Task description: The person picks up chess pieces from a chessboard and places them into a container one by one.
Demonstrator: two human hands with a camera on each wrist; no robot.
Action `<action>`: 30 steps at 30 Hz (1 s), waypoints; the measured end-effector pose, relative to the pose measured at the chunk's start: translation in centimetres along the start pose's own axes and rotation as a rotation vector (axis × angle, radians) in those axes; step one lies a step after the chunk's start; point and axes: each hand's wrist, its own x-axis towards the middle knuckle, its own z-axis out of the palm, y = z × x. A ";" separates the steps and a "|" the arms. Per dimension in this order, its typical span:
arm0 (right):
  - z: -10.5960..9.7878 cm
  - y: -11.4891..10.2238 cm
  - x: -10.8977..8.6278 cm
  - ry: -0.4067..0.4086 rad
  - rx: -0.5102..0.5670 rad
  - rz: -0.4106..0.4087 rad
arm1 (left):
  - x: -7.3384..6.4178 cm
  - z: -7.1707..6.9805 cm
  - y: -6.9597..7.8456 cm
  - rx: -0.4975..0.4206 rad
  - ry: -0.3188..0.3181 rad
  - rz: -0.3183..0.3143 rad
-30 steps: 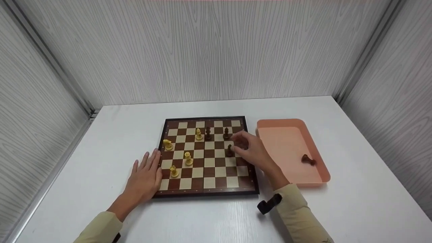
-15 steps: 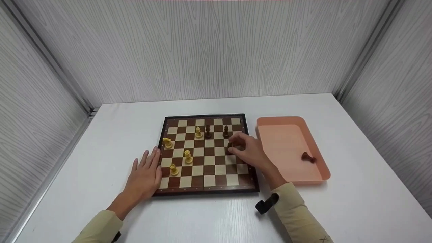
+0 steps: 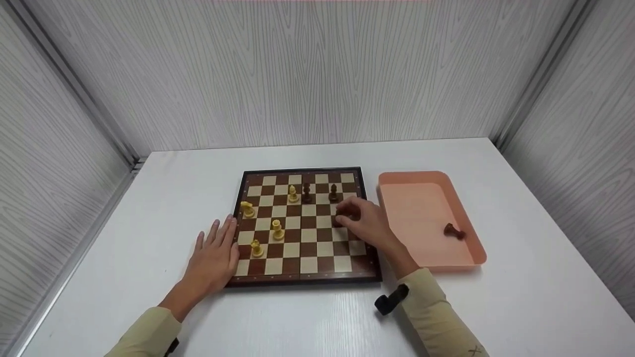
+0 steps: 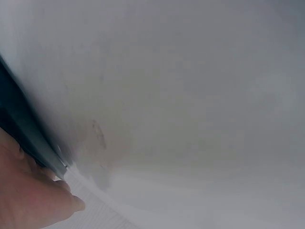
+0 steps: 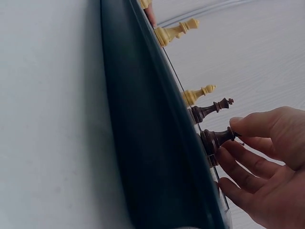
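Note:
My right hand [image 3: 368, 223] is over the right part of the chessboard [image 3: 317, 265]. Its thumb and index finger pinch the top of a dark chess piece [image 5: 214, 140], which stands on the board in the right wrist view; its head is hidden by the fingers. My left hand [image 3: 211, 260] lies with straight fingers along the board's left edge, touching it. A dark king [image 3: 307, 193] and a dark bishop [image 3: 333, 193] stand beyond the right hand. Upright on the left half are a yellow bishop [image 3: 293, 194], a yellow knight [image 3: 248, 209] and two more yellow pieces.
To the right of the board sits a pink tray [image 3: 416, 177] with a dark chess piece [image 3: 454, 231] lying on its side in it. Both are on a white table [image 3: 317, 317], walled behind and at the sides by pale wood-grain panels [image 3: 317, 74].
The thumb and fingers of my right hand have come together around the dark piece, covering it in the head view. My left hand stays in place.

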 end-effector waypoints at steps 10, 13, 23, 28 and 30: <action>0.2 0.3 -0.1 0.029 -0.035 0.011 | 0.0 0.0 0.0 0.002 0.000 0.001; 0.2 0.4 -0.1 0.033 -0.036 0.009 | 0.0 0.1 -0.1 0.005 -0.002 -0.001; 0.3 0.2 0.0 0.037 -0.040 0.010 | 0.0 0.1 -0.1 -0.002 0.007 -0.002; 0.2 0.2 0.0 0.043 0.018 -0.004 | 0.0 0.1 0.0 -0.004 0.008 0.002; 0.1 0.0 0.1 0.047 0.072 -0.028 | 0.0 0.0 0.0 0.000 0.010 0.003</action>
